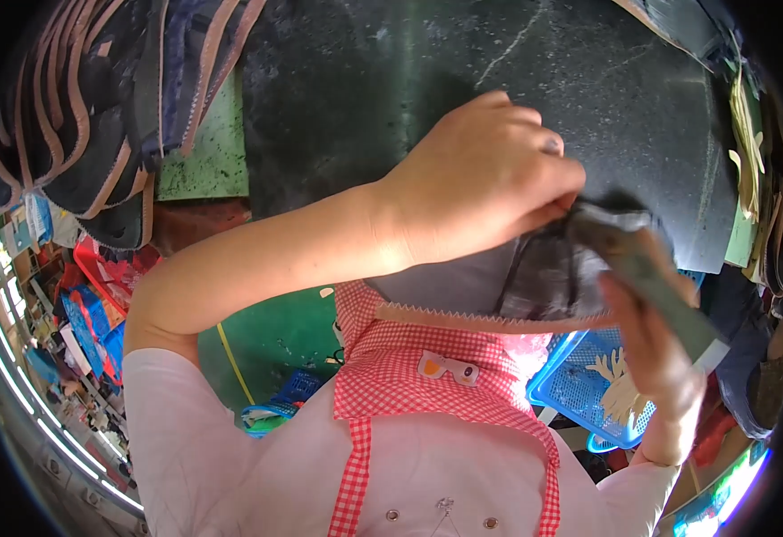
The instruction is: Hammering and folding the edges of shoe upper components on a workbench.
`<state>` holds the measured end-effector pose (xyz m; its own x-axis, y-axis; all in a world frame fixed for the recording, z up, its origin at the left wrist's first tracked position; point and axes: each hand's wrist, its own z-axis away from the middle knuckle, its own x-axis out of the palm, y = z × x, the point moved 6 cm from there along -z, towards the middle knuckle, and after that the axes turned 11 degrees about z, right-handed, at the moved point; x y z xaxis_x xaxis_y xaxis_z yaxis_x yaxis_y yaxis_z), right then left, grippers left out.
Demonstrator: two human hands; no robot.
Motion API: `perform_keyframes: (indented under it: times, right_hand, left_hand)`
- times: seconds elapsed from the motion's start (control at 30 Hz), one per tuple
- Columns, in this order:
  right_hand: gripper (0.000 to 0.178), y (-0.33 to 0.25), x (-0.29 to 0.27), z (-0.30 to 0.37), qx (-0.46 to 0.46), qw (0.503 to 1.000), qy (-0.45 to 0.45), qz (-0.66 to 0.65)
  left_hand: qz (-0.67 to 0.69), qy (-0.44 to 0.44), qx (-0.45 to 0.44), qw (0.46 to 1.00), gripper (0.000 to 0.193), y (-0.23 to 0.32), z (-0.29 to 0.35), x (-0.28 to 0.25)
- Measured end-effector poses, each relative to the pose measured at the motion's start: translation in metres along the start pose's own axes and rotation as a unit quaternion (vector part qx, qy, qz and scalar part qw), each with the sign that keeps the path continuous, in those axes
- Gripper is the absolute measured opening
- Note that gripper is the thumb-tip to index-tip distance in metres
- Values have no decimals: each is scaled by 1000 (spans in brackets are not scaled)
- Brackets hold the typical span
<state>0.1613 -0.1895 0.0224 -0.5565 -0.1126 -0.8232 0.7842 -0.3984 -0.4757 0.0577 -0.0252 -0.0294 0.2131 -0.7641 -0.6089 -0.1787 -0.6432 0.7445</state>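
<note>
The right hand (655,331) is closing round a long grey-green tool (673,300) (blurry, exact kind unclear), its head slanting up toward the left grip. The left hand (490,170) is curling narrow, thumb and index seemingly pinching the far edge of the piece (454,285); the tips are partly hiding, so the exact contact isn't showing.

The piece, dark grey, is lying just below the left grip and left of the right one, its tan zigzag edge (481,319) hanging nearest the checked apron (454,367). It is looking light, thin and bendy, like leather or a coated sheet; its darker creased part is shining, so probably a bit slippery. It is likely flexing without breaking, with only the toothed edge seeming easy to fray. Best hold: a flat pinch at the far edge, fingers clear of the tool head.

Below the right grip, a blue basket (579,380) is sitting. Beyond the left grip, a dark slab (347,107) is spreading; farther left, similar tan-edged pieces (60,116) are piling up.
</note>
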Motion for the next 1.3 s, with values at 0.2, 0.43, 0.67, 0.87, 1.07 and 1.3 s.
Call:
perform_keyframes:
  times: [0.2, 0.43, 0.67, 0.87, 1.07, 1.3]
  right_hand:
    - [14, 9, 4, -6, -45, 995, 14, -91]
    - [14, 0, -17, -23, -26, 997, 71, 13]
    - [29, -11, -2, -39, -71, 992, -84, 67]
    - [33, -14, -6, -41, -72, 997, -9, 29]
    - [32, -17, 8, -42, -81, 993, -77, -28]
    - [20, -21, 16, -45, -90, 990, -101, 35]
  left_hand:
    - [17, -19, -53, 998, 22, -12, 3, -6]
    - [-25, 22, 44, 999, 19, -5, 7, -5]
    - [-41, 3, 66, 997, 25, -2, 7, -11]
    - [-41, -20, 70, 997, 24, -6, 12, -20]
    - [1, -2, 52, 999, 20, -10, 16, -20]
    - [-72, -11, 87, 994, 23, -2, 22, -20]
